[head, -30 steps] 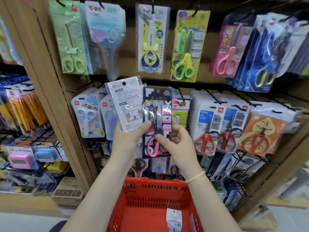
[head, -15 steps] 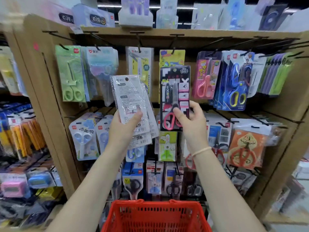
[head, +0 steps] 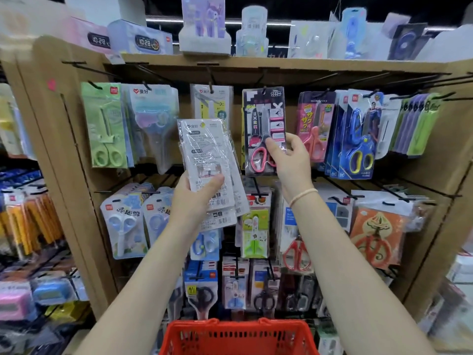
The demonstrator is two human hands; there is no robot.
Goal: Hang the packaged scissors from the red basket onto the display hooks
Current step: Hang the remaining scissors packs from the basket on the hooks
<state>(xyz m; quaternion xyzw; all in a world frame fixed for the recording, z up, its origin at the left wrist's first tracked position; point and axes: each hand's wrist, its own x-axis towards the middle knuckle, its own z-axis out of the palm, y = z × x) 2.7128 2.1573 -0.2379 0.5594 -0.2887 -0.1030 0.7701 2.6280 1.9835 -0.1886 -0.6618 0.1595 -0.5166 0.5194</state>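
Observation:
My right hand (head: 288, 160) pinches the lower part of a black pack of pink-handled scissors (head: 263, 124), raised to the top row with its upper edge at a black display hook (head: 263, 88). My left hand (head: 197, 194) grips a stack of several white plastic-wrapped scissor packs (head: 207, 160), back side facing me, held in front of the middle of the display. The red basket (head: 238, 336) sits at the bottom edge of the view between my forearms; its inside is out of sight.
The cardboard display (head: 51, 139) carries rows of hooks with hung scissor packs: green (head: 105, 126), pink (head: 313, 124) and blue (head: 358, 134) on top, orange (head: 373, 234) lower right. Boxed clocks (head: 143, 39) stand on its top shelf. Another rack (head: 23, 226) is on the left.
Both hands have risen. My right hand has carried the black pack from the middle row up to a top-row hook. The view has tilted upward, and the basket has dropped to the bottom edge.

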